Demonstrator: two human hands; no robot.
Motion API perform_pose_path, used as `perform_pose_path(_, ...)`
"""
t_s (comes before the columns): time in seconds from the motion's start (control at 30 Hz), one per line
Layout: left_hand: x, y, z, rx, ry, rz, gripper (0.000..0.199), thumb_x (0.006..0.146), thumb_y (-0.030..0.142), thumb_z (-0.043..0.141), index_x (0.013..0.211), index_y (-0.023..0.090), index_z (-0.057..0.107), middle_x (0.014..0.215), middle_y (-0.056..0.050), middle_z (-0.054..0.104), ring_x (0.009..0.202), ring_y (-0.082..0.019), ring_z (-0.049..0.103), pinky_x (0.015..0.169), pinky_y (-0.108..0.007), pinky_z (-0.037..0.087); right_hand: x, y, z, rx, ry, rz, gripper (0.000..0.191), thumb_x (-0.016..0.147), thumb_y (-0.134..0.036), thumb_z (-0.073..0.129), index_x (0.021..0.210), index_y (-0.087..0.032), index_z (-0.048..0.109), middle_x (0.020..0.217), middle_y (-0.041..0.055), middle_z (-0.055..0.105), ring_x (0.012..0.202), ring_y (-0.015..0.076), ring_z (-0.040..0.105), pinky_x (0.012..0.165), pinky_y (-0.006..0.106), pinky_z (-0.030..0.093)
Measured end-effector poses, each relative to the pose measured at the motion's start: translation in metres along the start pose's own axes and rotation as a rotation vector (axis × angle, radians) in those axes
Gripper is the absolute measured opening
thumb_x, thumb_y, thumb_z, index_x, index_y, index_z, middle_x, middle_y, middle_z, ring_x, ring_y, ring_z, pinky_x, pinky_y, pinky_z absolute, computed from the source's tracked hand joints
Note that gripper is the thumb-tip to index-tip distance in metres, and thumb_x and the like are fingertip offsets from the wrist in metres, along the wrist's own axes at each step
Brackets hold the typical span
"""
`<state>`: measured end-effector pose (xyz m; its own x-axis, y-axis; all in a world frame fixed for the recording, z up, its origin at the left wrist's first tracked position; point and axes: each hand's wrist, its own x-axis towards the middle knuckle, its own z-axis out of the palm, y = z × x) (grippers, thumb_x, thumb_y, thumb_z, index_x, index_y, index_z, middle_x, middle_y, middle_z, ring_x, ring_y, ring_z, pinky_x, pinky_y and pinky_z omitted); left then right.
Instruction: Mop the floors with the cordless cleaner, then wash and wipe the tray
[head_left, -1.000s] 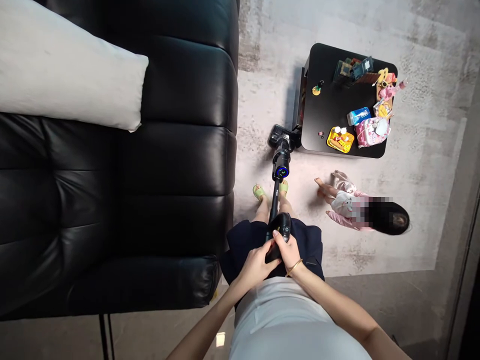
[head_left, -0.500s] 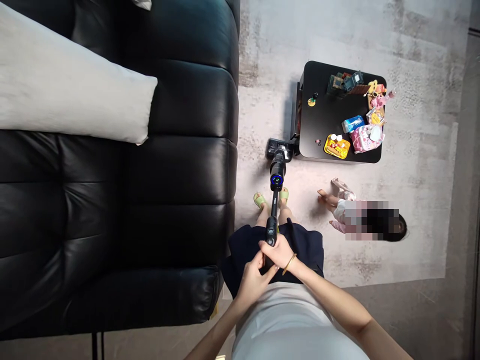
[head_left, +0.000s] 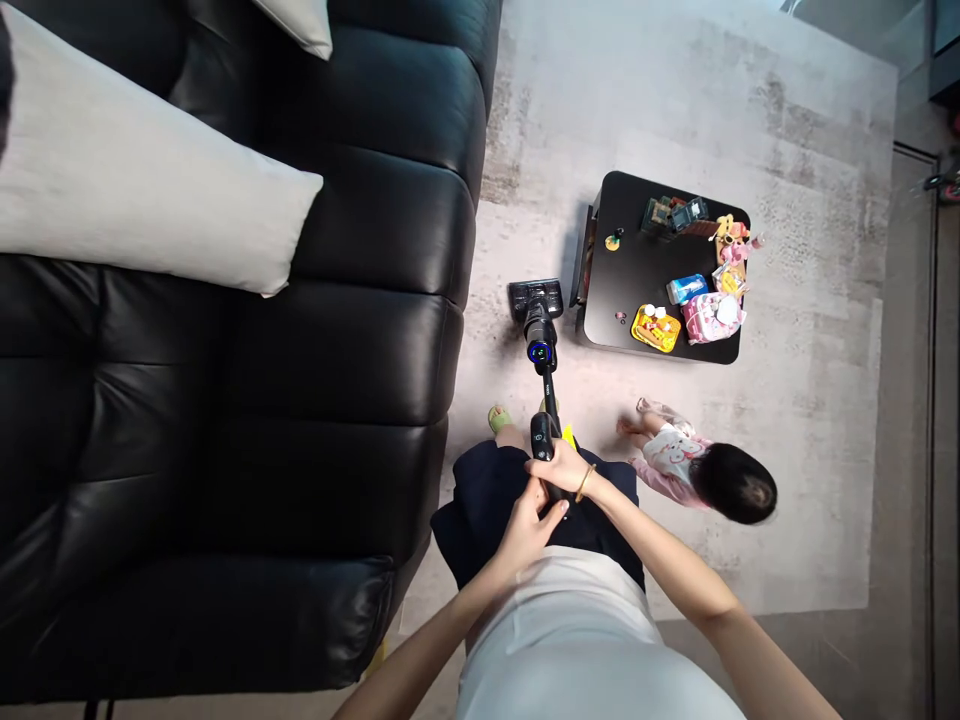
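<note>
A black upright floor cleaner (head_left: 540,335) stands in front of me, its wide head flat on the pale rug and its round display lit blue. Its handle tilts back toward my body. My right hand (head_left: 562,468), with a gold bracelet at the wrist, is wrapped round the upper handle. Just below and to the left, my left hand (head_left: 529,520) has its fingers closed on the lower end of the same handle. The cleaner's head lies between the sofa and the low black table.
A black leather sofa (head_left: 352,350) with white pillows (head_left: 150,170) fills the left. On the black table (head_left: 637,270) are toys, a yellow tray (head_left: 656,328) and a pink bag (head_left: 709,318). A small child (head_left: 675,455) stands right of me on the rug (head_left: 810,400).
The cleaner's head has shifted left, away from the table's corner. The table sits lower in view and the child has moved slightly left in view. Both hands keep their hold.
</note>
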<state>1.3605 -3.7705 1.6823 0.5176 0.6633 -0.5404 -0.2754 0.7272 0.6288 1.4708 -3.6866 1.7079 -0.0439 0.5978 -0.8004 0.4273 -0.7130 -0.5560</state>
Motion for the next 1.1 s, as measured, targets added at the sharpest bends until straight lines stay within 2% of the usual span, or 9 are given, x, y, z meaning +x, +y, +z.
perform_pose_path(0.1, 0.043, 0.011, -0.006, 0.066, 0.099, 0.053, 0.052, 0.081, 0.031, 0.064, 0.127, 0.016, 0.044, 0.117, -0.012, 0.065, 0.11, -0.024, 0.063, 0.094, -0.037, 0.052, 0.04, -0.012, -0.012, 0.037, 0.065, -0.008, 0.024, 0.062, -0.025, 0.058, 0.052, -0.021, 0.036, 0.05, -0.0072, 0.036, 0.049, 0.0066, 0.033, 0.046, 0.021, 0.026)
perform_pose_path(0.23, 0.103, 0.042, -0.029, 0.247, 0.197, 0.139, 0.047, 0.077, 0.03, 0.068, 0.119, 0.016, 0.051, 0.113, -0.011, 0.068, 0.106, -0.025, 0.065, 0.091, -0.036, 0.053, 0.096, -0.038, -0.025, 0.052, 0.214, 0.004, 0.022, 0.062, -0.026, 0.056, 0.052, -0.021, 0.038, 0.05, -0.007, 0.039, 0.049, 0.0074, 0.037, 0.048, 0.021, 0.028)
perform_pose_path(0.33, 0.144, 0.08, -0.049, 0.426, 0.174, 0.156, 0.042, 0.077, 0.029, 0.066, 0.115, 0.016, 0.054, 0.106, -0.01, 0.07, 0.098, -0.024, 0.068, 0.083, -0.033, 0.054, 0.131, -0.06, -0.039, 0.133, 0.281, 0.035, 0.024, 0.064, -0.031, 0.057, 0.053, -0.021, 0.038, 0.049, -0.0067, 0.04, 0.048, 0.0081, 0.038, 0.048, 0.022, 0.03)
perform_pose_path(0.47, 0.188, 0.132, -0.069, 0.782, 0.137, 0.091, 0.044, 0.075, 0.026, 0.066, 0.117, 0.017, 0.056, 0.096, -0.008, 0.072, 0.089, -0.023, 0.069, 0.077, -0.03, 0.053, 0.164, -0.091, -0.056, 0.349, 0.365, 0.08, 0.023, 0.061, -0.035, 0.06, 0.055, -0.021, 0.043, 0.05, -0.006, 0.044, 0.049, 0.0091, 0.042, 0.049, 0.023, 0.034)
perform_pose_path(0.57, 0.212, 0.164, -0.078, 0.986, 0.095, 0.069, 0.049, 0.076, 0.027, 0.064, 0.123, 0.016, 0.054, 0.094, -0.009, 0.072, 0.086, -0.024, 0.069, 0.075, -0.031, 0.052, 0.18, -0.114, -0.064, 0.556, 0.444, 0.125, 0.021, 0.057, -0.034, 0.064, 0.059, -0.019, 0.049, 0.053, -0.0053, 0.05, 0.052, 0.0098, 0.046, 0.053, 0.024, 0.038)
perform_pose_path(0.7, 0.233, 0.194, -0.084, 1.129, 0.037, 0.07, 0.053, 0.076, 0.027, 0.063, 0.127, 0.018, 0.053, 0.097, -0.007, 0.072, 0.089, -0.024, 0.069, 0.077, -0.03, 0.051, 0.192, -0.136, -0.075, 0.703, 0.496, 0.181, 0.021, 0.056, -0.033, 0.066, 0.061, -0.018, 0.052, 0.054, -0.0048, 0.052, 0.053, 0.0106, 0.048, 0.055, 0.024, 0.04)
perform_pose_path(0.83, 0.244, 0.207, -0.089, 1.185, 0.007, 0.101, 0.052, 0.075, 0.027, 0.063, 0.126, 0.019, 0.054, 0.097, -0.007, 0.072, 0.088, -0.025, 0.069, 0.078, -0.032, 0.051, 0.197, -0.143, -0.083, 0.754, 0.478, 0.177, 0.02, 0.057, -0.032, 0.067, 0.06, -0.017, 0.053, 0.055, -0.0038, 0.053, 0.054, 0.0108, 0.049, 0.055, 0.024, 0.04)
perform_pose_path(0.97, 0.25, 0.205, -0.096, 1.182, 0.001, 0.112, 0.051, 0.073, 0.024, 0.063, 0.123, 0.018, 0.055, 0.097, -0.008, 0.071, 0.087, -0.026, 0.068, 0.078, -0.035, 0.052, 0.204, -0.145, -0.081, 0.806, 0.466, 0.181, 0.019, 0.057, -0.03, 0.067, 0.061, -0.017, 0.054, 0.055, -0.0036, 0.054, 0.054, 0.0109, 0.05, 0.055, 0.023, 0.04)
perform_pose_path(1.1, 0.265, 0.199, -0.1, 1.003, -0.015, 0.17, 0.053, 0.071, 0.016, 0.061, 0.123, 0.018, 0.049, 0.107, -0.009, 0.068, 0.095, -0.025, 0.066, 0.081, -0.035, 0.053, 0.218, -0.151, -0.077, 0.845, 0.575, 0.148, 0.018, 0.058, -0.03, 0.066, 0.062, -0.018, 0.053, 0.057, -0.0036, 0.054, 0.054, 0.011, 0.049, 0.054, 0.024, 0.042)
